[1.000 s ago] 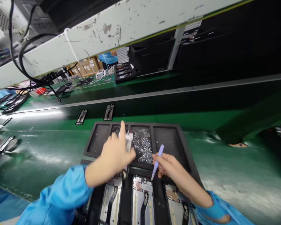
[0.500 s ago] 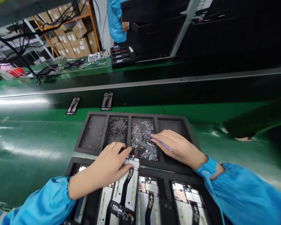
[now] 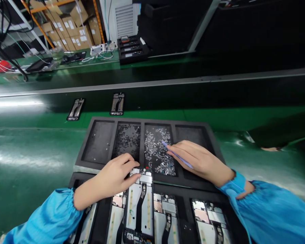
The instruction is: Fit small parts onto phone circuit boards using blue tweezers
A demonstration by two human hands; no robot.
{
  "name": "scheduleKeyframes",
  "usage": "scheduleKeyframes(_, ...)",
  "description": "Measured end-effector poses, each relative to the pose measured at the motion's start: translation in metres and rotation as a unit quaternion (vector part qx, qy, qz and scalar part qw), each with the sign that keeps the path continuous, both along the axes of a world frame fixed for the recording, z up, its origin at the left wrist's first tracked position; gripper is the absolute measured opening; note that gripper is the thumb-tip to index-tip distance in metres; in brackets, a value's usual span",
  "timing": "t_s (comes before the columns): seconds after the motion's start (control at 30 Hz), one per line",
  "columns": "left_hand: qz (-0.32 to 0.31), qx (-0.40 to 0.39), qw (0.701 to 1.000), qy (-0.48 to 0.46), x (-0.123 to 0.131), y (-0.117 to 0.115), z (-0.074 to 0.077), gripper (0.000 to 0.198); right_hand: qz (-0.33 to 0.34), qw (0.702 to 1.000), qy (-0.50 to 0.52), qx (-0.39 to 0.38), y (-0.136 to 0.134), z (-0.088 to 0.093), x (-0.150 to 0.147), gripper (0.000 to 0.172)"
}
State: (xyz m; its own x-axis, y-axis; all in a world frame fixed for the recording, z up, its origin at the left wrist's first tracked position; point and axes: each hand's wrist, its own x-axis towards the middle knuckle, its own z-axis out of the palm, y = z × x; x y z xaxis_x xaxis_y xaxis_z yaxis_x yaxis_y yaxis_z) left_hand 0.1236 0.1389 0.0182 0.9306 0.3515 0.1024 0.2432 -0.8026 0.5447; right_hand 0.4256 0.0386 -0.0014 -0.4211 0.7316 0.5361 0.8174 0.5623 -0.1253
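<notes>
My left hand [image 3: 114,176] rests on the top left corner of an open phone chassis [image 3: 139,206], which lies over the near black tray [image 3: 183,217] of similar chassis. My right hand [image 3: 198,159] holds pale purple tweezers [image 3: 176,155], their tip down among small silver parts [image 3: 157,150] in the third pocket of the far black parts tray [image 3: 144,122]. The pocket beside it holds darker small parts [image 3: 127,139]. Both sleeves are blue.
Two phone frames [image 3: 76,109] [image 3: 117,103] lie on the dark conveyor belt beyond the tray. The green bench surface [image 3: 35,159] spreads left and right. Further back stand stacked black trays [image 3: 133,49], cables and cardboard boxes [image 3: 66,30].
My left hand came down from above the parts tray and laid the chassis on the near tray. My right hand moved forward, putting the tweezers' tip into the silver parts. The view has tilted down.
</notes>
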Motion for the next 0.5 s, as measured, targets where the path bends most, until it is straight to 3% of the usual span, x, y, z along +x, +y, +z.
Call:
scheduleKeyframes(0.33,0.007,0.026,0.999,-0.017,0.001,-0.001,-0.006,0.024,0.011,0.999,-0.025,-0.020,0.002,-0.003,0.002,0.028)
scheduleKeyframes(0.43,0.011,0.035,0.999,0.002,0.003,-0.002,-0.004,0.026,-0.084,0.990,0.108,-0.023,-0.005,0.008,-0.014,0.022)
scheduleKeyframes(0.5,0.015,0.036,0.999,0.012,0.004,-0.003,-0.002,0.026,-0.162,0.960,0.223,-0.046,-0.010,0.023,-0.032,0.016)
